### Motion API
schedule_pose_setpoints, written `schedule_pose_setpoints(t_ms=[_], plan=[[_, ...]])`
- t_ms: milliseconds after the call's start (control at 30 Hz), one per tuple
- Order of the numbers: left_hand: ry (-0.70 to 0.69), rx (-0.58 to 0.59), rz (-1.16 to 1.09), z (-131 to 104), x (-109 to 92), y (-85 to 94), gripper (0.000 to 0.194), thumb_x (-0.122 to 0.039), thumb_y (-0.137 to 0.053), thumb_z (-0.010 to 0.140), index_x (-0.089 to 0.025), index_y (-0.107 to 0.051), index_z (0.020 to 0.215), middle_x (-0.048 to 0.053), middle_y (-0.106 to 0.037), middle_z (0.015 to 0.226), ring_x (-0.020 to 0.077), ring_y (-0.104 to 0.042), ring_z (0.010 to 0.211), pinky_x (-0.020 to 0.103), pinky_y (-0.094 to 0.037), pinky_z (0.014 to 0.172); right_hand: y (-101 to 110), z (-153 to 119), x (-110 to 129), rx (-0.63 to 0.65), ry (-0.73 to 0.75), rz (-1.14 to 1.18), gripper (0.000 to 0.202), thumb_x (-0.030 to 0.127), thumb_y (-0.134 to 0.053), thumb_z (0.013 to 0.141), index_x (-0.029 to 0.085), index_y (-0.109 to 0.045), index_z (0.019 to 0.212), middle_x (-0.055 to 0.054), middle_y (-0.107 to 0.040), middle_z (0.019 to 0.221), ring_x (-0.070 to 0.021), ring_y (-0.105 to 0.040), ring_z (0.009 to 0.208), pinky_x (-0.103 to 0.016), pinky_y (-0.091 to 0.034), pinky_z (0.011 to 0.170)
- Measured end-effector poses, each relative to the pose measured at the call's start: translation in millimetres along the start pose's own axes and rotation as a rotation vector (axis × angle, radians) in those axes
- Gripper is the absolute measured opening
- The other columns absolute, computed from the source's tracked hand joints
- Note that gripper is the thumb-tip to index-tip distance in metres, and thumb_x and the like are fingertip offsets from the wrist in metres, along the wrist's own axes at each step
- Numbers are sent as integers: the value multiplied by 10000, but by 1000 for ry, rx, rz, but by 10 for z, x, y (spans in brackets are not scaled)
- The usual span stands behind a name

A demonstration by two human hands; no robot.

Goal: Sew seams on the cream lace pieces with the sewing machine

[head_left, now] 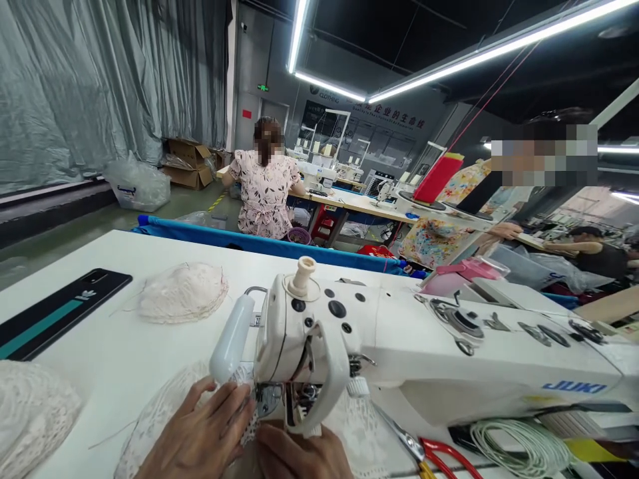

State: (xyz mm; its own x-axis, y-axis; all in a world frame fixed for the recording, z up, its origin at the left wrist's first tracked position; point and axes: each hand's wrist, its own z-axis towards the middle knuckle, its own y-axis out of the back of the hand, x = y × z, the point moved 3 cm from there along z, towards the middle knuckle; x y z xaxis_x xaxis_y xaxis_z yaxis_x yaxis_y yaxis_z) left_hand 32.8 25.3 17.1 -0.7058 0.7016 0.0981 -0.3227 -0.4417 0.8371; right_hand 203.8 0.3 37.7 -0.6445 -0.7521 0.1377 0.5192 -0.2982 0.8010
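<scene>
My left hand [200, 436] lies flat on a piece of white lace fabric [150, 419], pressing it down just left of the needle area of a white sewing machine [399, 346]. Fingers of my right hand [299, 456] rest on the same lace directly under the machine's head, next to the presser foot [269, 399]. Both hands touch the fabric; neither one clasps it. The needle itself is hidden behind the machine's head.
A stack of lace cups [182, 293] sits further back on the white table [100, 332], another pile [30, 412] at the left edge. Red-handled scissors [439, 452] and a coiled cord [519, 446] lie at right. Other people work at tables behind.
</scene>
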Motion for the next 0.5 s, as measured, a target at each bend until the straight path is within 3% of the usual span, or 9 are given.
schedule_pose_setpoints(t_ms=[100, 267, 400, 500], plan=[[10, 4, -34, 13, 20, -23, 250, -302, -654, 853, -223, -569, 1075, -16, -634, 1073, 144, -527, 955, 349, -252, 907, -1, 8, 19, 9, 65, -70, 231, 136, -407, 931, 201, -588, 803, 29, -686, 682, -91, -625, 534, -228, -416, 516], [43, 23, -47, 14, 126, -101, 300, -301, -703, 796, -242, -569, 1057, -33, -646, 986, 168, -542, 977, 338, -262, 929, 64, 104, 92, 112, 72, -90, 245, 133, -387, 944, 166, -588, 808, -15, -693, 842, -94, -585, 526, -254, -377, 457], [41, 50, -40, 14, 261, -200, 185, -294, -667, 803, -261, -607, 975, -44, -616, 820, 198, -560, 935, 367, -277, 984, 38, 103, 120, 9, 31, -133, 286, 163, -325, 951, 172, -599, 870, -27, -695, 917, -110, -490, 425, -301, -330, 424], [46, 33, -42, 38, 329, -289, 170, -256, -640, 811, -248, -615, 980, -51, -614, 791, 199, -567, 905, 377, -315, 976, 3, 67, 106, -21, 8, -220, 254, 146, -358, 916, 188, -605, 959, -31, -698, 887, -137, -498, 447, -301, -349, 446]])
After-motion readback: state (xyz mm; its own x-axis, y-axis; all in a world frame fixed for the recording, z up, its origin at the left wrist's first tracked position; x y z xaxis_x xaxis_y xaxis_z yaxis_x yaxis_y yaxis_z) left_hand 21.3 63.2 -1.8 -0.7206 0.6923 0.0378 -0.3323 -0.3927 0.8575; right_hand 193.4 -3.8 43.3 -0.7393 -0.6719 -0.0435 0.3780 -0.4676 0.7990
